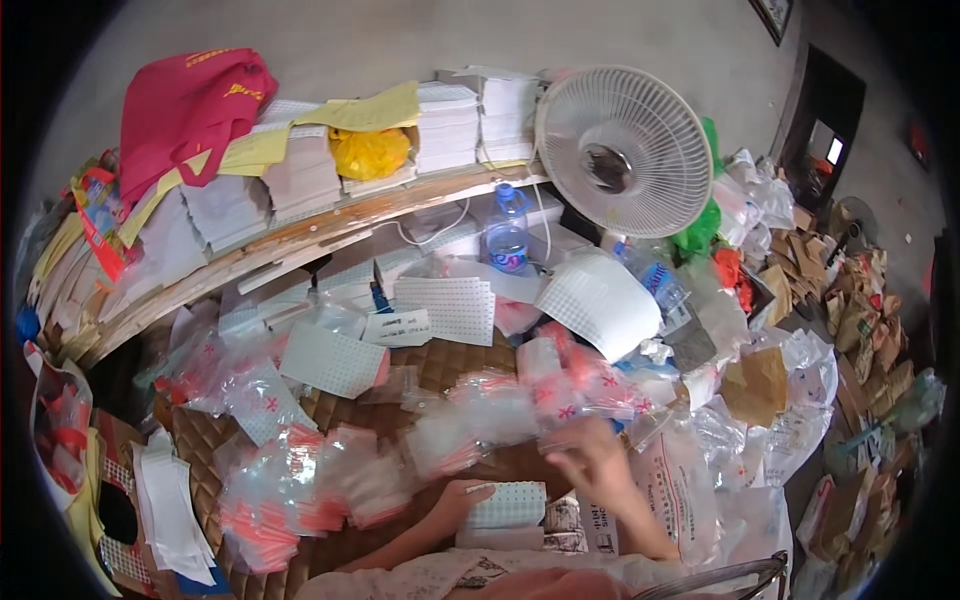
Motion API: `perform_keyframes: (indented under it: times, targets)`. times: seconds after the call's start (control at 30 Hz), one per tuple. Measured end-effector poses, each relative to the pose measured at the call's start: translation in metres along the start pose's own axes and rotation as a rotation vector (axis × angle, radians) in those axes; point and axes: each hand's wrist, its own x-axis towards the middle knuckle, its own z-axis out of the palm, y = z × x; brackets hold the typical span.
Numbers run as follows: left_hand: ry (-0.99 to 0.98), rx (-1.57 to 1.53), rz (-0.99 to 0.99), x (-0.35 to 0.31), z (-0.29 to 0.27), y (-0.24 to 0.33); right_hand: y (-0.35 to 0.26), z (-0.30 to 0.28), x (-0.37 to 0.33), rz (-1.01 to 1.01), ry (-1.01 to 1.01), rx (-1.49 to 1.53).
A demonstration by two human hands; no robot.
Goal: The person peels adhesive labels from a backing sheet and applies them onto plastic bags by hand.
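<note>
"In the head view, how did the hands stand?"
"The left hand (pixel 460 499) had its grip clamped on the cards (pixel 512 506), lower centre; the right hand (pixel 592 465) hung blurred, above and right of them. I couldn't tell its grip."
"Which step?"
"Steadying cards beside the bags (pixel 585 385), mid-frame, I judged; the next move seemed to call for a light right-hand pinch."
</note>
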Motion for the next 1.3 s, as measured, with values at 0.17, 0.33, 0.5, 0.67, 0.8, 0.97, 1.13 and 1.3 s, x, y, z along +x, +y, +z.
perform_keyframes:
  times: [0.17,0.33,0.5,0.67,0.8,0.97,1.13,1.3]
  targets:
    - [-0.144,0.075,0.02,0.013,0.012,-0.006,-0.068,-0.051,0.018,-0.585,0.78,0.178]
    - [-0.142,0.202,0.077,0.021,0.022,-0.012,-0.096,-0.055,0.029,-0.955,0.773,0.532]
    - [-0.099,0.088,-0.051,0.015,0.013,-0.008,-0.106,-0.052,0.022,-0.875,0.776,0.614]
    - [-0.117,0.12,-0.041,0.009,0.014,0.0,-0.097,-0.039,0.023,-0.947,0.95,0.636]
    - [-0.078,0.038,0.002,0.012,0.008,-0.021,-0.05,-0.033,0.02,-0.667,0.303,0.054]
    - [-0.087,0.132,0.143,0.0,0.018,0.009,0.038,0.03,-0.048,0.148,-0.281,-0.063]
    - [-0.203,0.321,0.288,0.01,0.023,0.013,0.039,0.035,-0.092,0.574,-0.175,0.425]
    - [-0.251,0.368,0.324,0.021,0.034,0.016,0.032,0.009,-0.08,0.534,-0.077,0.324]
